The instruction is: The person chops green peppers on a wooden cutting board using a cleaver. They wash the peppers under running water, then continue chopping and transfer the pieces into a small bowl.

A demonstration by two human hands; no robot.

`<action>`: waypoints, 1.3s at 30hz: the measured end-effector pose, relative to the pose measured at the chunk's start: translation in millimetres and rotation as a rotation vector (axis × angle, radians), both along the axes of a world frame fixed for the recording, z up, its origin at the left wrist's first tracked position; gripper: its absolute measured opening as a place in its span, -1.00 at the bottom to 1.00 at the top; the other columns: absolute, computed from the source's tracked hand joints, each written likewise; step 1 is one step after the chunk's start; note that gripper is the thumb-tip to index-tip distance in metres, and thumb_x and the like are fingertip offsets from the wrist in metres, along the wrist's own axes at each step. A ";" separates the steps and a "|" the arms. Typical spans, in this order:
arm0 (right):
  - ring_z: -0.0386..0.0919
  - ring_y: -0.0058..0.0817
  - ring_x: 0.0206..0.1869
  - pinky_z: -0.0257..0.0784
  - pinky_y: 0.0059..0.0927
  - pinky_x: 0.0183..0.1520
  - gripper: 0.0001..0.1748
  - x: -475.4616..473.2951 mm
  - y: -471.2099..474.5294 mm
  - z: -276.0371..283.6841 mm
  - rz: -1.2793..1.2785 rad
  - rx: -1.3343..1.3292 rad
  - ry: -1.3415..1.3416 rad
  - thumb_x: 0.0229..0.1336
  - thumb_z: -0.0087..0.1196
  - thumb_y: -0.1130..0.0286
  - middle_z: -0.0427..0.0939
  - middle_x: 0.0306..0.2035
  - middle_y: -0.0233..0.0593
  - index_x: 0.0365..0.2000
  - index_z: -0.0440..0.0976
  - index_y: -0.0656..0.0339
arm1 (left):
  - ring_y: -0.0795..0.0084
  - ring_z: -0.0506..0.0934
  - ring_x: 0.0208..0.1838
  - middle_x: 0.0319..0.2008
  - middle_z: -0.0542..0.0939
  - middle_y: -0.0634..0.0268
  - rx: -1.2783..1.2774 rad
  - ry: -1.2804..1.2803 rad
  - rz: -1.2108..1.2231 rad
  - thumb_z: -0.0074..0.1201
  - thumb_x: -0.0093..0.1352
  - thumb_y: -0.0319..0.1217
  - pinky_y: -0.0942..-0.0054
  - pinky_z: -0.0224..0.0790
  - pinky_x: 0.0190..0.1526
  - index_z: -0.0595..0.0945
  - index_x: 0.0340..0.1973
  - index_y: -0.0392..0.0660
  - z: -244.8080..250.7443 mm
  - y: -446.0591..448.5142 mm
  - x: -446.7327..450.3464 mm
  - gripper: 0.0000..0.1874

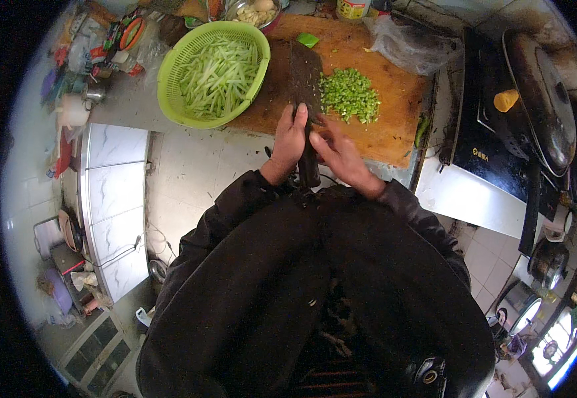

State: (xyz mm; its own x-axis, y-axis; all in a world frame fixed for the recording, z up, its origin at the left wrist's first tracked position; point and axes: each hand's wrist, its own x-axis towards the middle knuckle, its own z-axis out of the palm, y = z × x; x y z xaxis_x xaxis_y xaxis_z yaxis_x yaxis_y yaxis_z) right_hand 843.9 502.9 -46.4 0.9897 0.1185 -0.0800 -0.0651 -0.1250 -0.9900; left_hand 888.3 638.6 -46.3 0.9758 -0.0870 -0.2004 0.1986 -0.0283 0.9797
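Observation:
A dark cleaver [302, 67] with a broad blade lies over the wooden cutting board [397, 114], its handle [309, 171] pointing towards my body. My left hand [287, 142] holds it near the base of the blade, thumb along the top. Right beside the handle is my right hand [343, 156], thumb and fingers apart, fingertips blurred near the blade's right side. Small bits cling to the blade. Chopped green pieces [350, 94] form a pile just right of it. Left of the blade, a green plastic basket [166, 84] holds pale green strips [221, 77].
A metal bowl [274, 20] with peeled garlic cloves stands behind the basket. A clear plastic bag [412, 47] rests at the board's far right corner. On the right are a black cooktop [487, 154] and a large lidded wok [537, 99]. Bottles and packets crowd the left counter.

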 end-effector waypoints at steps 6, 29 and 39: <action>0.18 -0.42 0.17 0.07 -0.45 0.21 -0.31 43.3 29.9 2.9 -0.099 0.371 0.132 0.29 -0.26 -0.03 0.21 0.14 -0.09 0.17 0.05 0.37 | 0.29 0.47 -0.31 -0.38 0.51 0.07 0.617 -0.205 -0.174 -0.09 0.39 -0.22 0.33 0.29 -0.28 0.38 -0.15 -0.29 0.9 -9.0 36.4 -0.65; 0.55 -0.14 -0.50 0.45 -0.26 -0.40 -0.72 -15.1 -120.4 -61.1 -0.282 -0.963 -0.049 0.08 0.04 0.22 0.56 -0.49 -0.05 -0.33 0.52 0.23 | 0.11 0.43 -0.53 -0.57 0.45 0.10 0.498 -0.359 -0.179 0.05 0.30 -0.30 0.28 0.27 -0.45 0.43 -0.32 -0.17 -4.8 3.5 29.5 -0.79; 0.54 0.05 -0.25 0.47 -0.08 -0.22 -0.82 17.8 -187.8 -101.9 -0.633 -1.149 0.355 -0.01 -0.02 0.40 0.55 -0.39 0.13 -0.48 0.50 0.31 | 0.51 0.31 -0.51 -0.59 0.39 0.25 0.298 -0.286 -0.187 0.05 0.32 -0.35 0.45 0.22 -0.44 0.43 -0.35 -0.23 1.3 -1.6 9.0 -0.80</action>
